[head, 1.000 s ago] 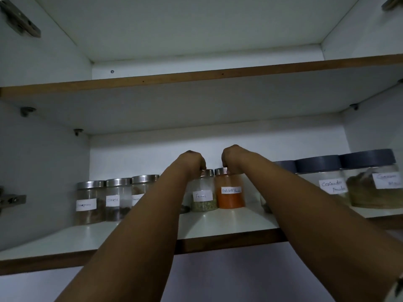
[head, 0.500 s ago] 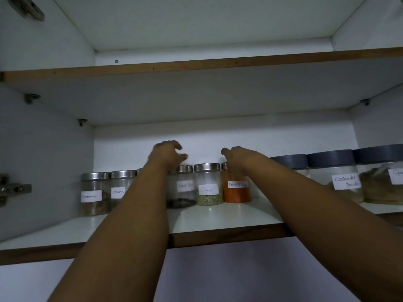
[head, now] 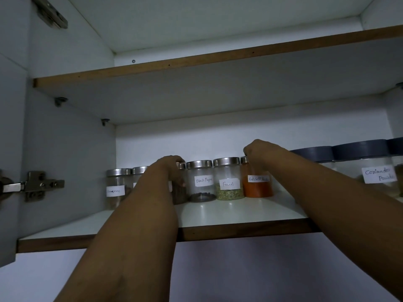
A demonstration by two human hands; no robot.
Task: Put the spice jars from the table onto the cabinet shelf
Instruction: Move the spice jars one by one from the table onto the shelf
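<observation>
Several steel-lidded glass spice jars stand in a row on the white cabinet shelf (head: pixel 218 212). From the left: a cinnamon jar (head: pixel 116 186), a jar mostly hidden behind my left arm, a brown-spice jar (head: pixel 180 192), Black Pepper (head: pixel 201 182), Fennel (head: pixel 229 182) and Red Chilli Powder (head: pixel 258 188). My left hand (head: pixel 168 168) curls over the lid and side of the brown-spice jar. My right hand (head: pixel 259 152) grips the lid of the Red Chilli Powder jar from above. Every jar rests on the shelf.
Bigger jars with dark lids, one labelled Coriander Powder (head: pixel 375 173), stand at the right of the shelf behind my right arm. A second shelf (head: pixel 218 56) runs above. The open door's hinge (head: pixel 35 185) juts in at the left.
My left hand has moved left, from above the Black Pepper jar to the brown-spice jar beside it. My right hand stays on the Red Chilli Powder lid.
</observation>
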